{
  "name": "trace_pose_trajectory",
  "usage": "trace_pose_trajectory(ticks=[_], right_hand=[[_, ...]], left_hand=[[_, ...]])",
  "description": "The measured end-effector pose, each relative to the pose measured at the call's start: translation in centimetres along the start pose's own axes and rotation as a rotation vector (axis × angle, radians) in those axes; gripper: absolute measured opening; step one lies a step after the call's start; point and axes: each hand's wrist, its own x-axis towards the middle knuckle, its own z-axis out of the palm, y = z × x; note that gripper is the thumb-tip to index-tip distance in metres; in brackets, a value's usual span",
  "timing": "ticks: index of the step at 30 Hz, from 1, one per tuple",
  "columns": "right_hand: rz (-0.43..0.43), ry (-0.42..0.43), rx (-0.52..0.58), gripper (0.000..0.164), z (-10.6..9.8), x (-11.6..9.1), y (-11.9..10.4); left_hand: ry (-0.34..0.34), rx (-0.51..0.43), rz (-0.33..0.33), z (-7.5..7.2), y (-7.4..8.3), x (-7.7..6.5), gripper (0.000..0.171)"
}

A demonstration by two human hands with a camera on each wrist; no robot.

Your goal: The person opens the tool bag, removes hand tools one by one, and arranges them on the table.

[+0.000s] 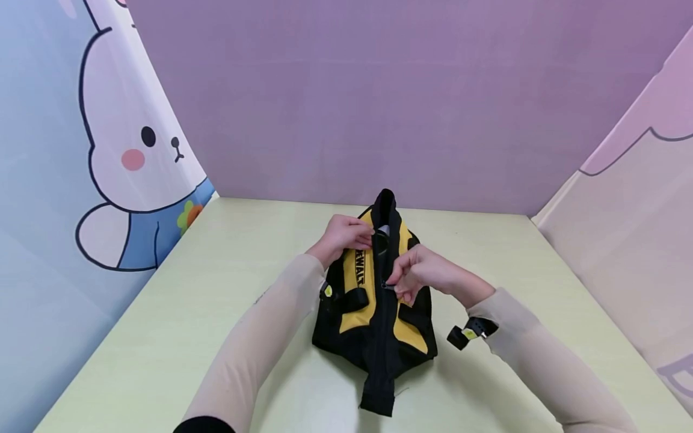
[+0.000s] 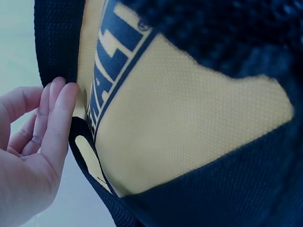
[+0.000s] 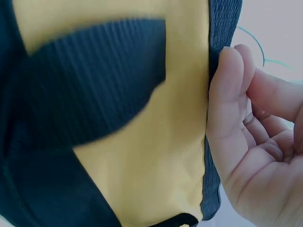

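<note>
A black and yellow zippered tool bag [image 1: 385,337] with DEWALT lettering lies on the table in the head view. Its zip is partly open toward the far end, where something pale [image 1: 384,230] shows inside. My left hand [image 1: 351,233] pinches the black edge strip [image 2: 59,42] on the left of the opening. On the other side, my right hand [image 1: 415,272] pinches the small zipper pull [image 1: 387,286] between thumb and index finger. In the right wrist view, the fingers [image 3: 227,109] lie along the black zip strip [image 3: 225,23], beside a yellow panel.
Black strap handles [image 1: 354,299] stick out from both sides of the bag. A black loop [image 1: 385,204] rises at the far end, and a black tab [image 1: 378,402] extends at the near end. The pale table [image 1: 260,231] meets a purple wall [image 1: 352,120].
</note>
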Motion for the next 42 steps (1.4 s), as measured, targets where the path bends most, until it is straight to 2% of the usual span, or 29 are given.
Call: trace_pose_trajectory(ticks=[7,10,20,24,28,35,42], right_hand=[[-0.027,-0.025,-0.020,0.009,0.8,-1.2,-0.2],[-0.037,-0.062,-0.016,0.009,1.3,-1.7,-0.3],[-0.091,-0.134,-0.047,0.008,3.0,-3.2,-1.0],[-0.118,-0.173,-0.022,0.008,3.6,-3.8,-0.9],[-0.124,-0.242,0.003,0.008,4.7,-4.2,-1.0],[-0.118,-0.253,0.004,0.006,5.6,-4.9,-1.1],[-0.084,-0.314,-0.021,0.008,7.2,-5.8,-1.6]], left_hand=[[0.000,-0.025,-0.004,0.0,-0.1,0.1,0.017],[0.001,-0.035,0.002,-0.1,-0.1,0.1,0.018],[0.021,-0.016,0.002,-0.4,0.2,0.1,0.018],[0.022,-0.004,0.000,-0.6,0.0,0.1,0.018],[0.024,0.003,0.003,-0.7,0.0,0.2,0.018],[0.030,-0.010,0.004,-1.0,0.1,0.4,0.017],[0.032,-0.029,0.007,-1.3,-0.2,0.3,0.018]])
